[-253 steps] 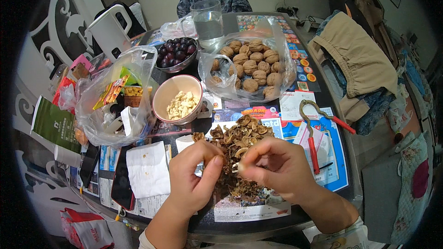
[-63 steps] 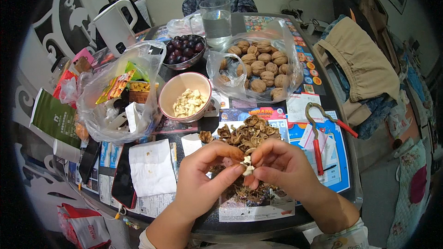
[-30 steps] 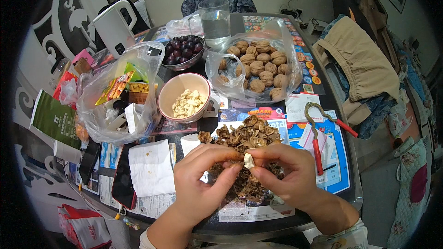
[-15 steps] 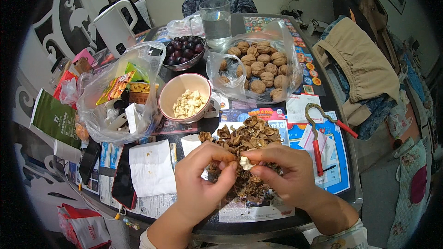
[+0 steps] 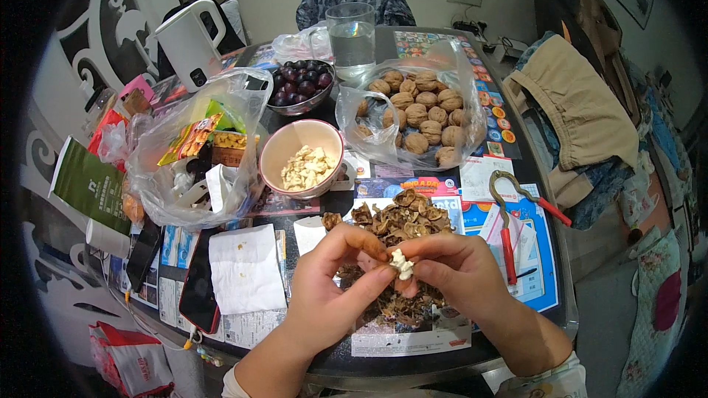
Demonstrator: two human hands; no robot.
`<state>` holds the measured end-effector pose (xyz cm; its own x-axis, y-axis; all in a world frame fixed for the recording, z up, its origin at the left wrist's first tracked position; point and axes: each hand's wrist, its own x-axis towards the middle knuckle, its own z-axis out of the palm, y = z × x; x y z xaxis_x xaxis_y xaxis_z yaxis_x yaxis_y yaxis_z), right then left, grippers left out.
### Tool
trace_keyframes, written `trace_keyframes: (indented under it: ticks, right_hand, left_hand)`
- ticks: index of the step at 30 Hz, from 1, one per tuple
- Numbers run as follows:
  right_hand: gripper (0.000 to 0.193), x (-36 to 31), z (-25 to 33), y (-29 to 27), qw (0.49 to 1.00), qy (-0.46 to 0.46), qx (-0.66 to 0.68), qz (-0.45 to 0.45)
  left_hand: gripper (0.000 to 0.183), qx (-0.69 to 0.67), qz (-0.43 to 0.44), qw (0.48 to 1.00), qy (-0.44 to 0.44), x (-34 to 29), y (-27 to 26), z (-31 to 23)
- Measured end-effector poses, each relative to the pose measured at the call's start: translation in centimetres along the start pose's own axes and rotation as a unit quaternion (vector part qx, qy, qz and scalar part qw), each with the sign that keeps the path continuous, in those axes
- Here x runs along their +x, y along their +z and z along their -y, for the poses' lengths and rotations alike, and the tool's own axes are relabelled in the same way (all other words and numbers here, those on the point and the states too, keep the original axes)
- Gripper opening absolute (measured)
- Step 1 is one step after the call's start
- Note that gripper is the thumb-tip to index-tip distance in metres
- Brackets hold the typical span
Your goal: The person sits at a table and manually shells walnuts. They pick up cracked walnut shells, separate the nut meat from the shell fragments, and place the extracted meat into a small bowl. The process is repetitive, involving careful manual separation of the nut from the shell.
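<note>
A pale, peeled walnut kernel (image 5: pixel 401 264) is pinched between the fingertips of my left hand (image 5: pixel 343 269) and my right hand (image 5: pixel 457 273). Both hands hover over a heap of brown walnut shells and skins (image 5: pixel 402 217), which they partly hide. Beyond my left hand stands a cream bowl with a red rim (image 5: pixel 269 149), holding pale kernel pieces (image 5: pixel 308 168). Whole walnuts (image 5: pixel 417 114) fill an open clear plastic bag behind the heap. To the right, a nutcracker with red handles (image 5: pixel 509 247) lies spread on papers.
A steel bowl of dark grapes (image 5: pixel 301 87) and a glass mug of water (image 5: pixel 351 40) stand at the back. On the left are a plastic bag with snack packets (image 5: pixel 195 147), a white kettle (image 5: pixel 190 44), a phone (image 5: pixel 199 287) and a white napkin (image 5: pixel 247 269).
My left fingertips have come onto the kernel, which now sits between both hands and shows more of its pale surface. The whole view has shifted slightly.
</note>
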<state>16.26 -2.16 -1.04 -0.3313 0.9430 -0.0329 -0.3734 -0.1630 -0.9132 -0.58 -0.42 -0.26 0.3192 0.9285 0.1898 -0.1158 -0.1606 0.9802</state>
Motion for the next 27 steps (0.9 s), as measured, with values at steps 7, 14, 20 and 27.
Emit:
trace_keyframes:
  ticks: [7, 14, 20, 27]
  right_hand:
    - [0.026, -0.11, 0.31, 0.52, 0.999, -0.003, -0.043, -0.017]
    - [0.027, -0.24, 0.18, 0.32, 1.000, 0.013, -0.012, -0.023]
    - [0.027, 0.02, 0.35, 0.17, 1.000, 0.023, -0.003, -0.012]
    - [0.028, -0.04, 0.03, -0.02, 0.999, 0.017, 0.027, -0.005]
  left_hand:
    - [0.011, 0.037, 0.001, 0.999, 0.000, -0.07, -0.07, 0.37]
    - [0.011, 0.052, -0.007, 0.998, 0.026, 0.02, 0.09, 0.52]
    - [0.010, 0.041, -0.020, 0.999, 0.027, -0.02, -0.08, 0.62]
    - [0.009, 0.177, -0.044, 0.977, 0.107, 0.26, -0.16, -0.04]
